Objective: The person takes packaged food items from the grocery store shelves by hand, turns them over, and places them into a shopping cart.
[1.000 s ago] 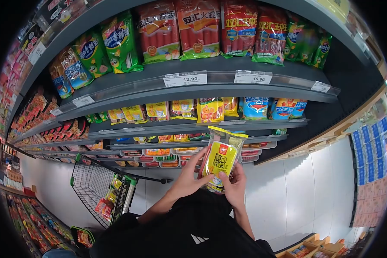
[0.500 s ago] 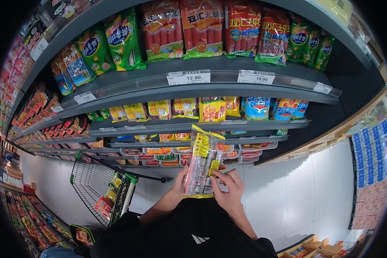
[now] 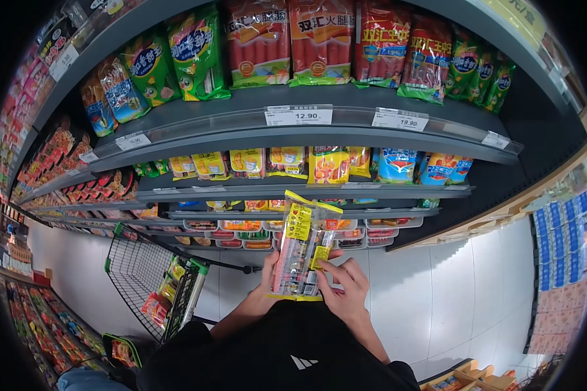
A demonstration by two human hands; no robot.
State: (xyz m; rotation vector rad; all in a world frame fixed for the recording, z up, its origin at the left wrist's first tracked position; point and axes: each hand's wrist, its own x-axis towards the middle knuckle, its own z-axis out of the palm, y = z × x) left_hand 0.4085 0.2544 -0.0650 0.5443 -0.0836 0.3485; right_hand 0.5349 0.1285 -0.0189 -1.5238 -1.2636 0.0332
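Observation:
A clear plastic food packet [image 3: 300,251] with yellow ends and yellow printed labels is held up before my chest, its printed back facing me. Pinkish contents show through the plastic. My left hand [image 3: 267,277] is closed around the packet's left side, with fingertips showing past its right edge. My right hand [image 3: 347,287] has its thumb and curled fingers on the lower right edge, the index fingertip at the small yellow label. The packet leans slightly, its top tipped toward the shelves.
Ahead, a curved shelf [image 3: 385,140] carries red sausage bags [image 3: 257,49] and green packs [image 3: 199,55], with more packs on lower levels. A shopping cart [image 3: 153,280] with several packets stands to my left. Blue stacked packs [image 3: 561,241] are at the right, a wooden display [image 3: 473,378] at lower right.
The packet has shifted slightly left and tilted a little more in my hands. My right fingers have moved slightly over its edge. The shelves sit a little further right in view.

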